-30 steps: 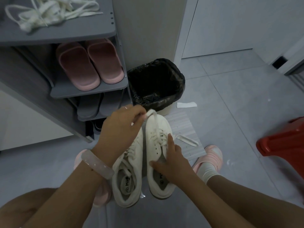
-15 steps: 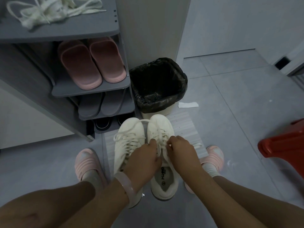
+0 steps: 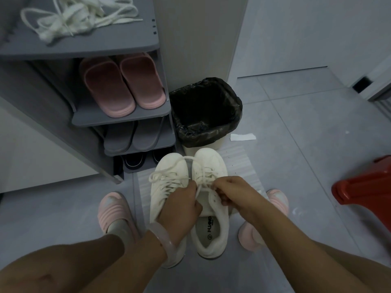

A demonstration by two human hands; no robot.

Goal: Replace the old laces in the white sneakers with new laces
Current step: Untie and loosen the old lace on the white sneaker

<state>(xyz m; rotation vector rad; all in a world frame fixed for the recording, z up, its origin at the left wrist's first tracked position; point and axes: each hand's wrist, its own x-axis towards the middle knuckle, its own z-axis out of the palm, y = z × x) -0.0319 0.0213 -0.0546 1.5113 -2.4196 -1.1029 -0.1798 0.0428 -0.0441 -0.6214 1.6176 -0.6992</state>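
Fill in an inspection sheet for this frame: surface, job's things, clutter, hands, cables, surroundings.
Surface: grey tiled floor with a pale mat under the sneakers.
Job's things: two white sneakers side by side, left sneaker laced, right sneaker with upper eyelets bare; lace pile on the rack's top shelf.
Clutter: paper scrap by the bin.
Hands: left hand and right hand both pinch the right sneaker's lace.
Cables: nothing seen.
Surroundings: shoe rack with pink slippers, black-lined bin, red stool.
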